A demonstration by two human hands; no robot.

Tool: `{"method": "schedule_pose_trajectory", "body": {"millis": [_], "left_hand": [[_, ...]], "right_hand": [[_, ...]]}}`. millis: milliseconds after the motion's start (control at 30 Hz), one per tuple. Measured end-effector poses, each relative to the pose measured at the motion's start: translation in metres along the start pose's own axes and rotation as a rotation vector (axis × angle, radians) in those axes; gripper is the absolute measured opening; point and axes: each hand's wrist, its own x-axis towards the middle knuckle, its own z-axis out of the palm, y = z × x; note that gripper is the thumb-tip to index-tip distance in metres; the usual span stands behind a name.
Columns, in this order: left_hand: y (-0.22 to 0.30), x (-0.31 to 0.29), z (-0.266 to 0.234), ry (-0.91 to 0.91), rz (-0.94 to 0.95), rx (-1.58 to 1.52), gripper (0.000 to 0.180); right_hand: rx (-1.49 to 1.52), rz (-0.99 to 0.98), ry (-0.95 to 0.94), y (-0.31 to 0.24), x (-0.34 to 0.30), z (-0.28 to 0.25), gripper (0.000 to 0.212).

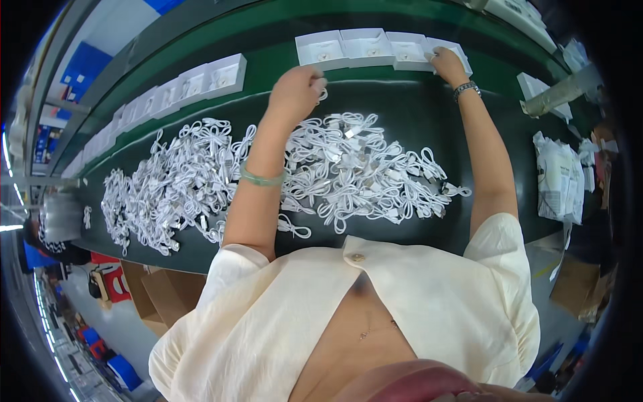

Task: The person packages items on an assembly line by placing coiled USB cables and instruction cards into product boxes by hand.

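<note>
With right fingers (439, 57), reaches to white box (459, 51) at one o'clock; with left fingers (316, 76), curls beside white cable (323, 96) near twelve; cannot tell either grip.

From my remote seat I've got a big messy heap of white cables (362, 177), each bundled into loops, spread flat. One looped cable (323, 96) shows beyond it, partly hidden. Four open white boxes (370, 62) sit side by side past that; more white boxes (230, 87) curve off left.
</note>
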Motion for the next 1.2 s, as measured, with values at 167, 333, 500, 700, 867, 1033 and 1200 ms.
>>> {"method": "schedule_pose_trajectory", "body": {"millis": [167,333,500,700,867,1033,1200], "left_hand": [[-0.037,-0.021,-0.017,-0.060,-0.131,0.260,0.023],[-0.033,-0.022,0.003,-0.065,-0.072,0.359,0.023],[-0.015,-0.018,0.009,-0.161,-0.109,0.277,0.012],[-0.041,0.023,-0.023,0.176,-0.088,0.361,0.019],[-0.058,0.074,-0.039,0.139,-0.288,0.473,0.022],[-0.073,0.089,-0.033,0.015,-0.393,0.650,0.024],[-0.071,0.096,-0.029,0.009,-0.269,0.784,0.024]], "right_hand": [[-0.251,-0.307,0.192,-0.083,-0.049,-0.008,0.038],[0.295,-0.701,-0.354,-0.158,-0.120,-0.001,0.029],[0.169,-0.705,-0.455,-0.179,-0.138,0.010,0.021],[0.645,-0.364,-0.615,-0.160,-0.128,0.015,0.012],[0.765,-0.166,-0.642,-0.161,-0.129,0.009,0.014],[0.778,-0.099,-0.686,-0.155,-0.128,0.017,0.015],[0.754,-0.138,-0.621,-0.155,-0.129,0.020,0.015]]}}
